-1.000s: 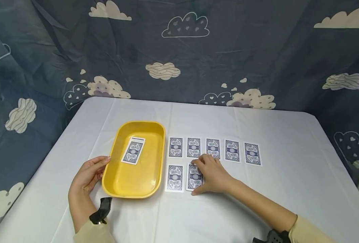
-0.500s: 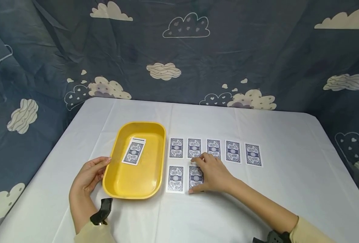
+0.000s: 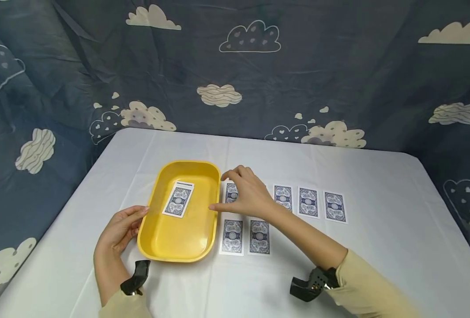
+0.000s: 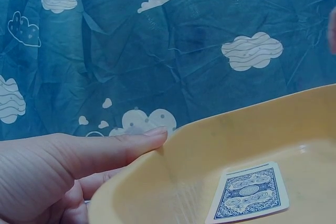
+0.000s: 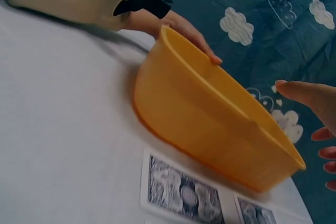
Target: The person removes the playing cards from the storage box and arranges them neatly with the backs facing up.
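Note:
My left hand (image 3: 117, 232) pinches the left rim of a yellow tray (image 3: 175, 245), thumb over the edge and fingers outside below it, as the left wrist view also shows. Inside the tray lie a few stacked playing cards (image 3: 178, 201), face down with blue patterned backs. My right hand (image 3: 248, 194) hovers by the tray's right rim, thumb and fingers spread apart and nothing between them. It covers most of one card and part of another card (image 3: 231, 192) in the far row. Two face-down cards, a left one (image 3: 232, 236) and a right one (image 3: 259, 237), form the near row.
Farther right in the far row lie three more face-down cards, the last one (image 3: 335, 206) outermost. A white cloth (image 3: 381, 247) covers the table. Behind it hangs a dark curtain (image 3: 330, 66) with cloud prints.
My right hand has left the right card of the near row and moved up and left to the tray's right rim. That card stays on the cloth. My left hand keeps its grip.

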Available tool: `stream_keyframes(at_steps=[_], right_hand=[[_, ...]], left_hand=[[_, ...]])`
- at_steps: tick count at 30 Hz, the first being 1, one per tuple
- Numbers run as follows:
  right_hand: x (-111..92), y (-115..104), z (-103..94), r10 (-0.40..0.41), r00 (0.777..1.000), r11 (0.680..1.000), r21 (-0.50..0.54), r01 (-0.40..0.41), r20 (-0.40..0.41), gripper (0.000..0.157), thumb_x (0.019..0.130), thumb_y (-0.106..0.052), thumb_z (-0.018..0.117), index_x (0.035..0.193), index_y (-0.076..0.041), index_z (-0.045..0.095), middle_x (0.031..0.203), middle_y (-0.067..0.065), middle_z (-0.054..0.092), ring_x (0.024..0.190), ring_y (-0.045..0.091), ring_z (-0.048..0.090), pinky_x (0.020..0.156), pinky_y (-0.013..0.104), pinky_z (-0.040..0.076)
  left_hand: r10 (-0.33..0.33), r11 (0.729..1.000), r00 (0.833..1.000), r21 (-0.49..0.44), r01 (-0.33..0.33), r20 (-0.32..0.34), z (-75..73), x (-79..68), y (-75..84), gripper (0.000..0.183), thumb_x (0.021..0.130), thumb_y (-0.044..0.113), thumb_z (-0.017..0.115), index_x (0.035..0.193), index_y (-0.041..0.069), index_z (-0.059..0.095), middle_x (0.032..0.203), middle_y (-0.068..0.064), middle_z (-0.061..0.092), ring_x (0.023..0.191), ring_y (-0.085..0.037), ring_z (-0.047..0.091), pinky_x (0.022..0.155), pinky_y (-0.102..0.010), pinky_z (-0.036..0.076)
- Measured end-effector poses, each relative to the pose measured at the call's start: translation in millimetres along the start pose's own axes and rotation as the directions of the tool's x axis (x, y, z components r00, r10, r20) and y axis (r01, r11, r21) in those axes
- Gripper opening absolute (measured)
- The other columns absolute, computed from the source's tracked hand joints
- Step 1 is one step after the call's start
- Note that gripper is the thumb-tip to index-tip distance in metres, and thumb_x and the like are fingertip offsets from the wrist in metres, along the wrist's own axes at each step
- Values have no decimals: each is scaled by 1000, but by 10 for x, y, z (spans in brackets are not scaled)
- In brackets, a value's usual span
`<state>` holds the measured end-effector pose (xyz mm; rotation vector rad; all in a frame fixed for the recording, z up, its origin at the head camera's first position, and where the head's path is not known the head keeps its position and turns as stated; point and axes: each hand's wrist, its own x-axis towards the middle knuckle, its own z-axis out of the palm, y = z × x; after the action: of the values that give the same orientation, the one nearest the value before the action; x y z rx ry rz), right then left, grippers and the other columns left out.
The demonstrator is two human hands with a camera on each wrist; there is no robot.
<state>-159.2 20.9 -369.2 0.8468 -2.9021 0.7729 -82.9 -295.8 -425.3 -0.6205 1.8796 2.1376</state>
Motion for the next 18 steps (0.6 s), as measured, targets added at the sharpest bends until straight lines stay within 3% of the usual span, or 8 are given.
stream_keyframes(at_steps=[11, 18], right_hand=[[357, -445, 231, -111, 993, 994, -14, 112, 49, 76, 61, -67, 71, 117, -18, 55, 105, 0, 48, 93, 15, 43, 74, 27, 41], [601, -589, 519, -88, 983, 990, -97, 105, 163, 81, 62, -66, 71, 120, -12, 55, 111, 5, 49, 102, 20, 44, 85, 31, 41]], left_hand=[[12, 1000, 1000, -11, -12, 5, -4, 17, -6, 7, 84, 24, 68, 81, 17, 67, 72, 3, 63, 51, -6, 48, 48, -15, 43], [31, 999, 999, -12, -30, 18, -27, 37, -18, 6, 85, 23, 67, 82, 17, 66, 71, 4, 62, 51, -6, 48, 47, -15, 42]])
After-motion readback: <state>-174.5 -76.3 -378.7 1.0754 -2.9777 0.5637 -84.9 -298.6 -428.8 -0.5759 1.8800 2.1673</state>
